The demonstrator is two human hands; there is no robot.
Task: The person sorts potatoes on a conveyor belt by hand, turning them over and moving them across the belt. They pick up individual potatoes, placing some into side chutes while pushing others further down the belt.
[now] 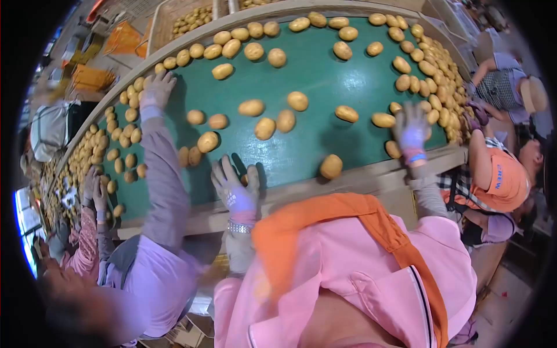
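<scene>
tan oval potatoes lie scattered across the green conveyor belt, thickest along its far and right edges. one potato rests at the near pale rim. left hand, gloved, fingers spread flat on the belt, holding nothing. right hand, gloved and blurred, fingers wide over potatoes near the rim. a co-worker's grey-sleeved hand reaches among potatoes at left.

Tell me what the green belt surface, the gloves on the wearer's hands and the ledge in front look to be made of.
Belt surface: looks like matte rubber or PVC, uniformly green, seamless, only faintly sheened.
Gloves on the left hand and right hand: apparently thin knit fabric, pale lavender, soft and close-fitting; motion blur leaves this open.
Ledge: tan and matte, possibly wood or painted board; cannot tell which.
</scene>
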